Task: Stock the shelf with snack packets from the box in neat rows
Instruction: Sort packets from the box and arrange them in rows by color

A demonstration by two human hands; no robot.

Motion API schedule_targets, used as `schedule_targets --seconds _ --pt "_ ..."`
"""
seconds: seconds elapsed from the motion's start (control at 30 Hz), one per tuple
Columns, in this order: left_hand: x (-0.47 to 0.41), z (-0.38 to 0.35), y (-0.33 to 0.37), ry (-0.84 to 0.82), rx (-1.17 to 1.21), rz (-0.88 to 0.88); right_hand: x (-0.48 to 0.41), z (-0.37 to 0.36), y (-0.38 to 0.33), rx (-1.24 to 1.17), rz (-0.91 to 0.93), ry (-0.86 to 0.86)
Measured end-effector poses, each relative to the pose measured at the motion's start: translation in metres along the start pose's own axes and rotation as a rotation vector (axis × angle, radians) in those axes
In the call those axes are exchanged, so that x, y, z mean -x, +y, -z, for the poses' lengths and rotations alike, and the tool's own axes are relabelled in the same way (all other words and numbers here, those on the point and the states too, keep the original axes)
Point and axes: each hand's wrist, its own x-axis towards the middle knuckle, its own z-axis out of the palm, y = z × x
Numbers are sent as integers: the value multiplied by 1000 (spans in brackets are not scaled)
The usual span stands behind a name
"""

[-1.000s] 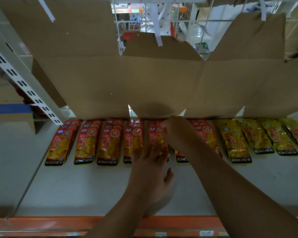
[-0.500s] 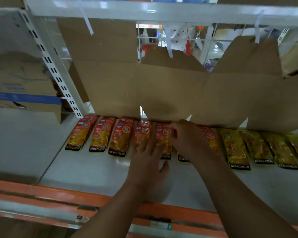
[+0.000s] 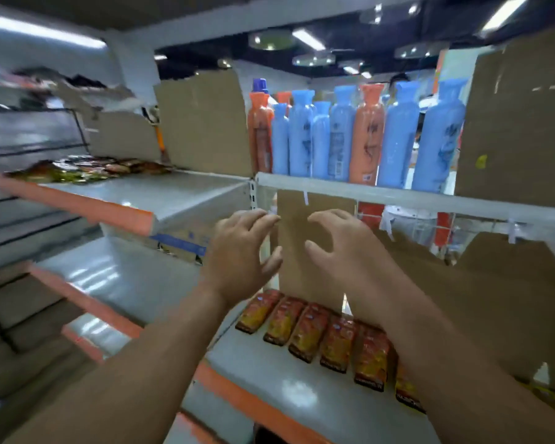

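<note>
Several red-orange snack packets point(image 3: 314, 334) lie side by side in a row on the grey shelf point(image 3: 269, 376), against a cardboard backing. Both my hands hover in the air above and in front of that row, holding nothing. My left hand point(image 3: 241, 254) has its fingers spread and loosely bent. My right hand point(image 3: 340, 248) is beside it, fingers also spread and bent, thumb toward the left hand. My right forearm hides the right end of the row. No box of packets shows in view.
An upper shelf point(image 3: 398, 195) carries blue and orange bottles point(image 3: 359, 136). To the left, another shelf point(image 3: 148, 193) holds mixed packets point(image 3: 87, 168). Cardboard sheets point(image 3: 205, 123) line the shelf backs. Orange shelf edges point(image 3: 257, 402) run along the fronts.
Both hands have lifted off the packet row and now hang free above it. The view has swung up and left, bringing the bottle shelf into sight.
</note>
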Motion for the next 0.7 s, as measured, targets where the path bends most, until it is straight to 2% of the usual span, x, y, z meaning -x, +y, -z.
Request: schedule_targets --seconds 0.17,0.4,0.7 --pt "-19 114 -65 63 -56 71 -49 11 -93 -11 112 36" --pt "-2 236 -169 -52 -40 242 -114 -17 -217 8 180 -19" --pt "26 299 -282 -169 -64 374 -162 -73 -309 11 77 -151"
